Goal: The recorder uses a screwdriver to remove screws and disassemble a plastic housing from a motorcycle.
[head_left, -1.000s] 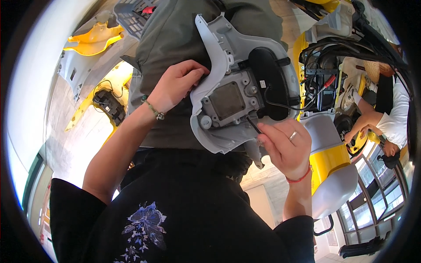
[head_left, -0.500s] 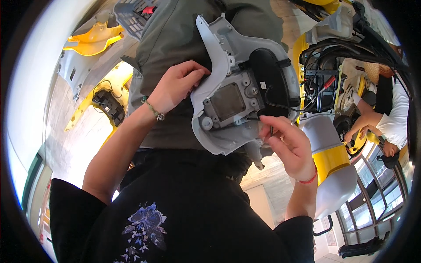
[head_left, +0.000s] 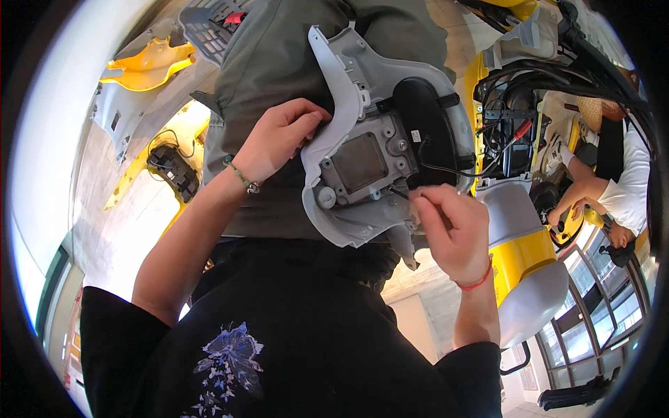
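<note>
Lap under grey panel, left hand curled, hold unclear, right hand pinching rod, yellow bodywork nearby

Both arms stretched forward, hands apart in front of the body

The left forearm slants up and inward to the left hand, its back uppermost, fingers bent with tips partly hidden, thumb near the index finger; the right forearm, steeper and showing shorter, leads to the right hand, nearer the body, thumb and index finger pinched together
</note>
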`<move>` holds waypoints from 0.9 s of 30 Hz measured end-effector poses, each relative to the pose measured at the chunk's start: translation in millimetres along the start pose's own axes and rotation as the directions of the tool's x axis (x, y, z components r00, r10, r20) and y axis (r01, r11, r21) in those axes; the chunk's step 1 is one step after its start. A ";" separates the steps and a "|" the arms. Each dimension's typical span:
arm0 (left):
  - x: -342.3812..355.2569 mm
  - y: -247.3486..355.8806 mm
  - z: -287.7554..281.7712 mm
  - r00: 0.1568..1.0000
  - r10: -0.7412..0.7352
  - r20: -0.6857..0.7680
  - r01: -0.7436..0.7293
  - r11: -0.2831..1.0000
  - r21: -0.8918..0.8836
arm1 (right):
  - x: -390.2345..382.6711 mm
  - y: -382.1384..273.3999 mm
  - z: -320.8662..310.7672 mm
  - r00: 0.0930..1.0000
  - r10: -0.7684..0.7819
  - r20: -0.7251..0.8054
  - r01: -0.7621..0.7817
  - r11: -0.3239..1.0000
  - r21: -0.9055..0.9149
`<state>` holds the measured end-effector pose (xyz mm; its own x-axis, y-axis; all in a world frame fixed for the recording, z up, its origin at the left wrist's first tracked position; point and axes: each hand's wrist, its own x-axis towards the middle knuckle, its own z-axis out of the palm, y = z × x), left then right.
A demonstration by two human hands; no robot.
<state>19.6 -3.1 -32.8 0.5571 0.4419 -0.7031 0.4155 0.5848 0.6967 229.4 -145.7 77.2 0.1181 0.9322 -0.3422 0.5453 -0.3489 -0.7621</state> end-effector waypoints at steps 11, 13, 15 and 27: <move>1.5 -3.8 -1.4 1.000 0.015 0.013 -0.015 1.000 0.004 | -3.4 -12.8 0.2 0.854 0.471 0.222 -0.496 0.605 0.623; 0.6 -2.4 -0.8 1.000 0.011 0.023 -0.011 1.000 0.001 | -8.2 -9.0 2.1 0.914 0.382 0.137 -0.389 0.730 0.562; 0.7 -1.7 -0.8 1.000 0.006 0.028 -0.006 1.000 -0.006 | -4.9 -1.2 -2.4 0.977 0.214 0.004 -0.205 0.930 0.305; -0.2 -2.1 0.4 1.000 0.026 -0.003 -0.027 0.999 -0.026 | -7.5 -21.1 -0.5 0.904 0.428 0.017 -0.418 0.873 0.252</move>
<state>18.9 -4.7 -34.1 0.5654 0.4596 -0.6849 0.3818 0.5902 0.7112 217.3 -145.3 96.2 0.3263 0.6915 -0.6445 0.2171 -0.7184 -0.6609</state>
